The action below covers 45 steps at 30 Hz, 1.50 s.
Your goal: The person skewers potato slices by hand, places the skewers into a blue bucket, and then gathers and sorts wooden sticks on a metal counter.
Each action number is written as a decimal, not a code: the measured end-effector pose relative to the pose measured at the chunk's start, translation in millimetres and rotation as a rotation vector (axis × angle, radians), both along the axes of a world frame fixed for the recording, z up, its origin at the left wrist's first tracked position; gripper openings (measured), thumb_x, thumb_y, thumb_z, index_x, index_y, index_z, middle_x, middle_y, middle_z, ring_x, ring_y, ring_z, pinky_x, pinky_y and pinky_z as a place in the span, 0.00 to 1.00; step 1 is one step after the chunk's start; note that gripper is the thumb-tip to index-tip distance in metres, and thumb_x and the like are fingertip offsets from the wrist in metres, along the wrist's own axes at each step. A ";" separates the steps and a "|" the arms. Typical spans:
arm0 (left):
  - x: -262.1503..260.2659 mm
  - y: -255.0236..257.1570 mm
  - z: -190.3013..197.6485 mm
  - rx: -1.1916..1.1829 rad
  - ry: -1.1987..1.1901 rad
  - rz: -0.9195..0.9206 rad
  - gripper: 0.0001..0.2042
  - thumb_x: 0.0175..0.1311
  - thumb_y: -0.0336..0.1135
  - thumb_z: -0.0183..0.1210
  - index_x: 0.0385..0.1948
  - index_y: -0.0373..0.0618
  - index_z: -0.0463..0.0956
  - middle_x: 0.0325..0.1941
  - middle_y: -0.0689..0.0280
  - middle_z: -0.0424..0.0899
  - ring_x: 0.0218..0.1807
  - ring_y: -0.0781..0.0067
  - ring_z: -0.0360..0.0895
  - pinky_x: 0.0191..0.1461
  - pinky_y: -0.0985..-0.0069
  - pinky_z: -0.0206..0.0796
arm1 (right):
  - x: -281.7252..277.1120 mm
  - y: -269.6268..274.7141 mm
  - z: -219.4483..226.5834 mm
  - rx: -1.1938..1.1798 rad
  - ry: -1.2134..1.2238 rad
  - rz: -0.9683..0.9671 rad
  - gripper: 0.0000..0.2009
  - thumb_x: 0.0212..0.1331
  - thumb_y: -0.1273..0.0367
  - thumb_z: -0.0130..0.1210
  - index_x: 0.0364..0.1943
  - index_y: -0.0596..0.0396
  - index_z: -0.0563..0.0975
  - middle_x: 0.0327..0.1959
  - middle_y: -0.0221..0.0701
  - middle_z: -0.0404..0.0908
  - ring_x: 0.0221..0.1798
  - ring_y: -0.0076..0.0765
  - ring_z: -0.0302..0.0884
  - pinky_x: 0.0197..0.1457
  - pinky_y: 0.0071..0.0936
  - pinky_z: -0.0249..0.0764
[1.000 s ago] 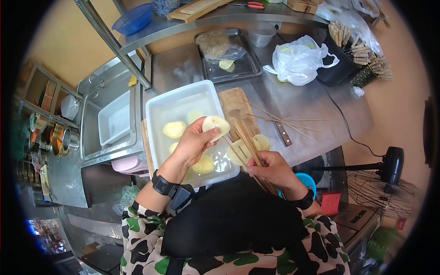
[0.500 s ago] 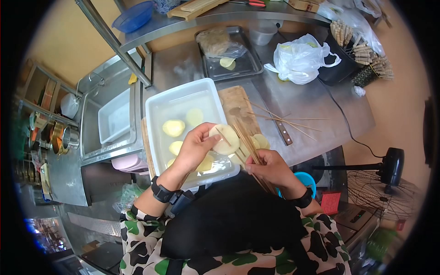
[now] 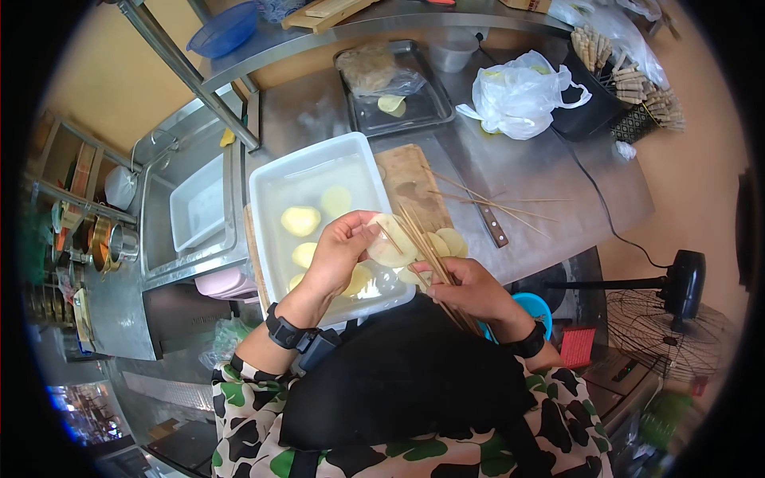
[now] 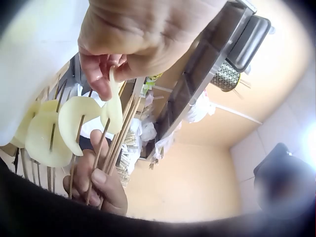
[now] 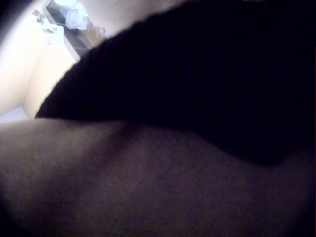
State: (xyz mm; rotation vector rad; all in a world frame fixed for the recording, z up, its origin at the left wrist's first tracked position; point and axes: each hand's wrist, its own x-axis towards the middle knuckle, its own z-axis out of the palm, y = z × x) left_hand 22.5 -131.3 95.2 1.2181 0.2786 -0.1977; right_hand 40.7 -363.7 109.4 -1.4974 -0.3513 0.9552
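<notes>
My left hand pinches a pale potato slice over the near right corner of a white tub of water. A skewer tip pokes through that slice. My right hand grips a bundle of wooden skewers that slants up to the left, with more slices threaded on it. In the left wrist view the left hand's fingers hold the slice on a skewer, beside the threaded slices and the right hand. The right wrist view shows only dark cloth.
Several potato pieces float in the tub. A wooden cutting board, a knife and loose skewers lie to the right. Behind stand a metal tray, a white plastic bag and a sink at left.
My left hand lifted a slice from above the tub and brought it right onto the skewer tips. The slice is now pierced and sits lower on the skewer. The right hand stayed put.
</notes>
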 end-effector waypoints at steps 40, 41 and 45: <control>62.8 70.4 -104.1 0.697 0.064 -0.242 0.10 0.57 0.30 0.56 0.40 0.43 0.72 0.37 0.64 0.78 0.37 0.70 0.76 0.43 0.75 0.72 | 16.0 -16.0 -20.1 0.074 0.119 -0.252 0.06 0.57 0.67 0.56 0.30 0.56 0.75 0.23 0.17 0.70 0.25 0.10 0.62 0.26 0.13 0.58; 64.0 70.3 -96.6 0.422 0.141 -0.139 0.09 0.59 0.29 0.55 0.40 0.43 0.71 0.38 0.66 0.79 0.37 0.74 0.76 0.42 0.77 0.72 | 16.1 -14.5 -13.3 0.043 0.111 -0.238 0.06 0.57 0.68 0.57 0.30 0.56 0.75 0.23 0.17 0.70 0.25 0.10 0.62 0.26 0.13 0.58; 57.7 50.2 -38.6 0.168 0.122 0.000 0.10 0.63 0.31 0.53 0.45 0.45 0.70 0.39 0.69 0.79 0.38 0.80 0.78 0.38 0.84 0.76 | 14.2 -12.3 -21.7 0.033 0.114 -0.205 0.06 0.56 0.68 0.58 0.33 0.56 0.76 0.23 0.18 0.72 0.24 0.10 0.63 0.26 0.12 0.59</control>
